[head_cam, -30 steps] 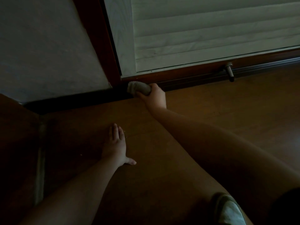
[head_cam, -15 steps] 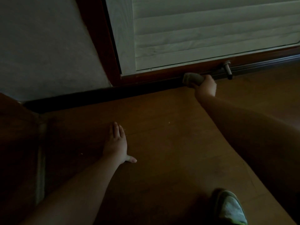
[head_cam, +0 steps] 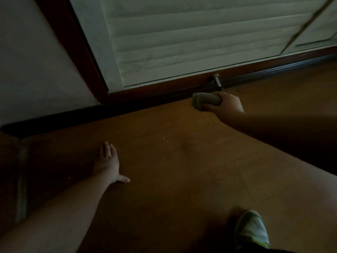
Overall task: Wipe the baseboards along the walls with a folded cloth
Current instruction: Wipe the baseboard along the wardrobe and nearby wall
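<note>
My right hand [head_cam: 227,105] grips a folded grey cloth [head_cam: 203,101], its free end pointing left. The cloth sits just in front of the dark wooden baseboard [head_cam: 155,93] under the white louvred door, a little off it. That baseboard runs from the lower left up to the right along the wall. Flat on the wooden floor, with fingers spread and nothing in it, lies my left hand [head_cam: 108,164].
A metal door stop [head_cam: 217,82] sticks out of the baseboard just above my right hand. The white louvred door [head_cam: 182,39] has a dark red frame [head_cam: 73,44] on its left. A shoe [head_cam: 252,230] rests on the wooden floor [head_cam: 173,152] at the bottom right.
My right hand slid the cloth rightward along the baseboard from the door frame's foot to below the door stop, then drew it slightly off the baseboard. My left hand stayed planted.
</note>
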Demonstrator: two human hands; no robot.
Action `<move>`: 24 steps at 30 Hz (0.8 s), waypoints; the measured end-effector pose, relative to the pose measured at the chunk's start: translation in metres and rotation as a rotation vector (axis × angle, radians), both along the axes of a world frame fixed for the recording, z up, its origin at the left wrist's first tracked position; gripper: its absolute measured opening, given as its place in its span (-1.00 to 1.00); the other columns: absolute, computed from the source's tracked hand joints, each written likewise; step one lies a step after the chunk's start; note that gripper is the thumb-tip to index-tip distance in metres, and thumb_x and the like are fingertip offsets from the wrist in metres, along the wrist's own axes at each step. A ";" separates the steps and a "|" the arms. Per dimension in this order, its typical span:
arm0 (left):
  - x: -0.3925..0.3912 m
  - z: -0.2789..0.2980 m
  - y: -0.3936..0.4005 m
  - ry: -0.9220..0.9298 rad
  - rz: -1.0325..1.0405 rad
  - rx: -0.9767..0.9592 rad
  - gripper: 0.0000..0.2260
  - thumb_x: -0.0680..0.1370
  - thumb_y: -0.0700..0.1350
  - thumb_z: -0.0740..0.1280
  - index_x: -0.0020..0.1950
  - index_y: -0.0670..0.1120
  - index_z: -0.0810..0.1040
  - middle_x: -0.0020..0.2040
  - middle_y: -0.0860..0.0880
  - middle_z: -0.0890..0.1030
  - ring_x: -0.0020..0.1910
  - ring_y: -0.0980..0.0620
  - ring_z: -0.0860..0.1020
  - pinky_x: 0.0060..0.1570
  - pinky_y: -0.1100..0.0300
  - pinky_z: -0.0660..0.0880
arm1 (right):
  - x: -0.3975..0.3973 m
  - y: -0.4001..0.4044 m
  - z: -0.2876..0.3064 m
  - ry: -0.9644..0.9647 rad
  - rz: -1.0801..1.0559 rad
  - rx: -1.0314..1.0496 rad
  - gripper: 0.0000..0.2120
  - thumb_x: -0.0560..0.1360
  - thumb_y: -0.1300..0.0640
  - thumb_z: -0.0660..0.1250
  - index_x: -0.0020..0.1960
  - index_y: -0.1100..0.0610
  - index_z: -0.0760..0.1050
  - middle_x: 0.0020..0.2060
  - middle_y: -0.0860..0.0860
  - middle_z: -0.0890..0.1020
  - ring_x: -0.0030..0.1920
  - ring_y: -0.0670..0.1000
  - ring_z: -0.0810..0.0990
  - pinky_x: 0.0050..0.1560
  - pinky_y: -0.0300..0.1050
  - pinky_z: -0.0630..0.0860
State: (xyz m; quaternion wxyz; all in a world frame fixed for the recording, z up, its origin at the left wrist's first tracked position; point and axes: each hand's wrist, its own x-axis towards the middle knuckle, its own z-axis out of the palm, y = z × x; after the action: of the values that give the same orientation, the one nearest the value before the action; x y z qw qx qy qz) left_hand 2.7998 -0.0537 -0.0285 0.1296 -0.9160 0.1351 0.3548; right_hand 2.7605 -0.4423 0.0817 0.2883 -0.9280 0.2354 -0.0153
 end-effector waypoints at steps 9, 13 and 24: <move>-0.007 0.001 -0.014 -0.120 -0.174 -0.127 0.04 0.44 0.45 0.24 0.57 0.00 -0.36 0.60 -0.04 -0.29 0.58 -0.06 -0.26 0.55 -0.12 -0.07 | -0.031 -0.044 -0.011 -0.004 0.052 0.093 -0.62 0.43 -0.12 0.48 0.18 -0.05 0.53 -0.18 -0.27 0.53 -0.16 -0.31 0.50 -0.26 -0.42 0.34; 0.020 0.018 -0.072 -0.164 -0.250 -0.243 -0.08 0.50 0.44 0.14 0.61 0.00 -0.25 0.63 -0.02 -0.19 0.59 -0.02 -0.19 0.53 -0.06 -0.08 | -0.013 -0.039 -0.057 -0.018 0.089 0.189 -0.60 0.43 -0.09 0.49 0.21 -0.04 0.53 -0.09 -0.23 0.57 -0.08 -0.25 0.55 -0.19 -0.44 0.36; 0.020 0.015 -0.209 0.100 -0.189 -0.035 -0.01 0.47 0.37 0.30 0.62 -0.09 -0.16 0.62 -0.13 0.00 0.59 -0.14 0.02 0.50 -0.08 0.08 | 0.077 -0.021 -0.138 -0.064 0.109 0.310 -0.49 0.49 0.05 0.44 0.40 0.12 0.43 0.29 0.07 0.48 0.28 0.08 0.47 0.29 -0.08 0.44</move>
State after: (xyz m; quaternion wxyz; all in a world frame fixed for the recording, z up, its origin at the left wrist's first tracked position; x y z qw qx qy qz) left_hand 2.8200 -0.2623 -0.0134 0.1395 -0.8825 0.2332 0.3838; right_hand 2.8378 -0.4636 -0.0565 0.4356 -0.8829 0.1751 0.0074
